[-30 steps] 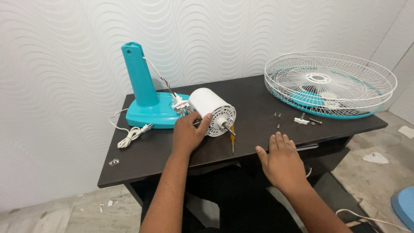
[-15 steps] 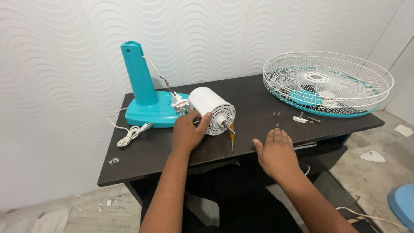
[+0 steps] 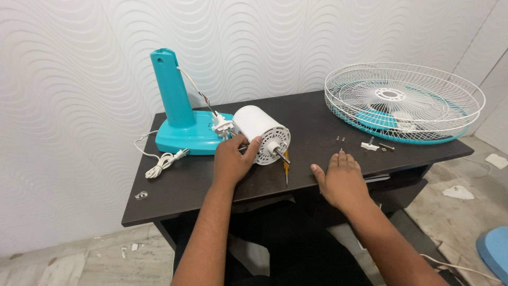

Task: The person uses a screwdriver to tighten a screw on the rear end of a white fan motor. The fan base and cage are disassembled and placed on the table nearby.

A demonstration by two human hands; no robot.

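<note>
On the counter point(image 3: 296, 114), left hand point(image 3: 233, 159) grips the fan motor point(image 3: 263, 135); right hand point(image 3: 343, 177) lies flat, empty. Motor could roll onto the screwdriver point(image 3: 286, 170).

Bright, even light, seemingly from above; soft shadows fall under the table point(image 3: 174, 185). The frame is sharp, with slight wide-angle bending at the edges and no glare.

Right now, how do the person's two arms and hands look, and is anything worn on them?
Both forearms are bare as far as the view shows: no sleeves, gloves, watch or bracelet. The left hand and right hand show no rings, cables or markings. Fingernails are short.
</note>
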